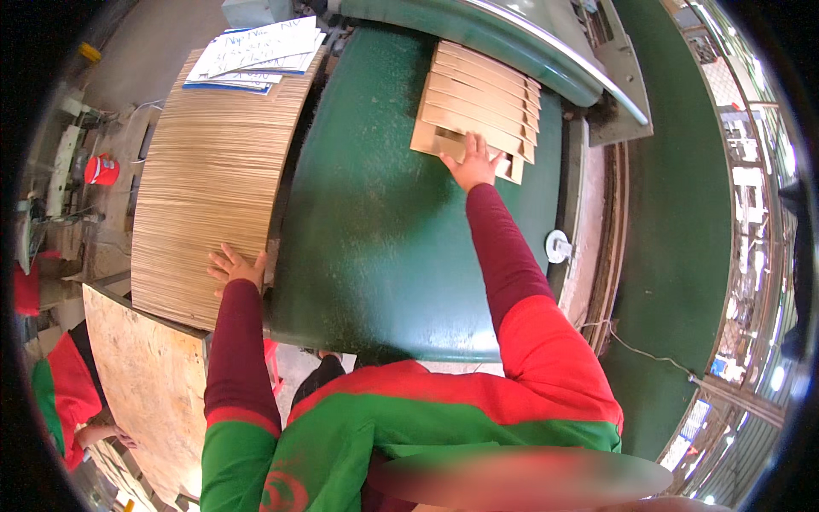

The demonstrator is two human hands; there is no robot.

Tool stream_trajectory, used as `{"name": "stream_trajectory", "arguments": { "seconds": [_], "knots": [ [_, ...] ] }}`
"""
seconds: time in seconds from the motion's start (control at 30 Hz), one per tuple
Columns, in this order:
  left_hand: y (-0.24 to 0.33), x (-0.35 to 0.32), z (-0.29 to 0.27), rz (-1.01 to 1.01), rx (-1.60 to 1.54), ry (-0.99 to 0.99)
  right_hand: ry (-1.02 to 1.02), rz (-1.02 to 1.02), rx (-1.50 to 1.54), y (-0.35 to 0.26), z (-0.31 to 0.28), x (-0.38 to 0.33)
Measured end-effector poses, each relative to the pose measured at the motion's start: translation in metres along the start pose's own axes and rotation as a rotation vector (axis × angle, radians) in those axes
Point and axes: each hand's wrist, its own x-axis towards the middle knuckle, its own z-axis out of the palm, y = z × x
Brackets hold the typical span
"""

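At upper left, grey floor (pixel 128 61); lower down, near the left rim, a red bucket (pixel 102 170). At lower left, a pale plywood board (pixel 145 384). Along the right, a long green surface (pixel 665 247), crossed by a thin cable (pixel 640 351). Beyond, a ribbed wall (pixel 775 456) and bright white light (pixel 777 377) in patches.

Cardboard sheets (pixel 482 101) lie on the belt (pixel 363 218) — left, a stack (pixel 222 175), papers (pixel 266 47) on its far end.
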Motion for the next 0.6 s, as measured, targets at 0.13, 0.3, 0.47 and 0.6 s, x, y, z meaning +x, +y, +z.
{"name": "stream_trajectory", "arguments": {
  "seconds": [0.13, 0.3, 0.47, 0.6],
  "knots": [
    [-0.004, -0.001, -0.001, 0.012, 0.013, -0.050, -0.117, -0.133, -0.121, 0.017, 0.009, 0.014],
    [-0.010, 0.008, 0.010, 0.026, -0.006, -0.029, -0.193, -0.009, 0.041, 0.034, -0.012, 0.048],
    [-0.016, 0.014, 0.021, 0.026, -0.027, 0.017, -0.418, 0.044, -0.083, 0.022, -0.021, 0.083],
    [-0.027, 0.021, 0.030, 0.044, -0.026, 0.032, -0.401, -0.090, -0.151, 0.027, -0.035, 0.125]
  ]
}}
